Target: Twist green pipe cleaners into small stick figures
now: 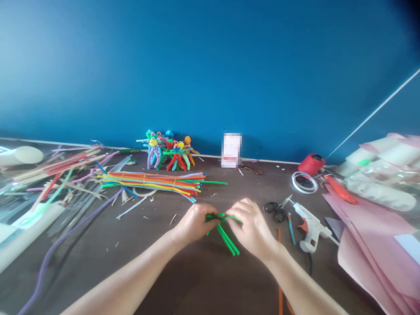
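Green pipe cleaners (229, 239), bent and gathered together, are held between my two hands over the dark table. My left hand (196, 222) pinches their left part, with fingers closed around it. On the other side my right hand (246, 224) is closed on the right part. Two green ends hang down toward me between the hands. Just beyond my left hand lies a tied bundle of many-coloured pipe cleaners (157, 183). Part of the green piece is hidden by my fingers.
Small pipe-cleaner figures (173, 151) stand against the blue wall. On the right are black-handled scissors (277, 211), a white glue gun (310, 227), a roll of tape (304, 182), red thread (311, 165) and pink sheets (367, 245). Loose sticks and strips (65, 175) clutter the left.
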The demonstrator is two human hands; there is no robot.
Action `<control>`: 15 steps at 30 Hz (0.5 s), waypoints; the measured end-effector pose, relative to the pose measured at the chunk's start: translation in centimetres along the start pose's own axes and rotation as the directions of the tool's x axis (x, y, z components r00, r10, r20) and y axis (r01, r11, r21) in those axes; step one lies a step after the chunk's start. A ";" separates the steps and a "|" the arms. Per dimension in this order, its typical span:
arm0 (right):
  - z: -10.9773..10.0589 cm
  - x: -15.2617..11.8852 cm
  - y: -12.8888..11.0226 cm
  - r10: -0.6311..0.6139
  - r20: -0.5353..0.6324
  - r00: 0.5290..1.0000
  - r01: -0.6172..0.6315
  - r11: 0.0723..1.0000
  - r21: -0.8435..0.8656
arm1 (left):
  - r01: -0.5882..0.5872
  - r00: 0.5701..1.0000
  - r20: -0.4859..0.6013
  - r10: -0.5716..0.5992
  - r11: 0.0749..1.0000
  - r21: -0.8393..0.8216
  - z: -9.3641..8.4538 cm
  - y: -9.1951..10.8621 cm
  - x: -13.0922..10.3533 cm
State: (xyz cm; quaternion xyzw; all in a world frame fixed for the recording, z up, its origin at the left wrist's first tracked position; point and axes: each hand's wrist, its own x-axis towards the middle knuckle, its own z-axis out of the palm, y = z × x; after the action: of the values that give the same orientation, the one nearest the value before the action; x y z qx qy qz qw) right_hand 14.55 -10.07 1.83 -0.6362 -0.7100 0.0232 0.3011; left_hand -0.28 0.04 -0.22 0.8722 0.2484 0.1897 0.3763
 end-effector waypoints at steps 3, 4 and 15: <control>-0.2 0.1 0.8 0.136 0.147 0.980 -0.176 0.937 0.301 | -0.031 0.987 0.150 0.053 0.990 -0.140 -0.4 -0.1 0.0; -0.2 0.2 1.0 0.169 0.224 0.960 -0.249 0.880 0.404 | -0.006 0.979 0.198 0.049 0.977 -0.213 -0.5 -0.1 -0.1; 1.8 0.2 1.6 0.231 0.311 0.922 -0.380 0.696 0.610 | 0.208 0.977 0.094 -0.191 0.763 -0.612 0.3 -0.2 0.0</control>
State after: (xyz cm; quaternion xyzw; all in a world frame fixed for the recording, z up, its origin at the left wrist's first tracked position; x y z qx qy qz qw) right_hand 15.14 -8.96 -0.23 -0.5917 -0.5670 0.3891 0.4207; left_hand -0.19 -0.07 -0.53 0.6719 0.2587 0.2080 0.6621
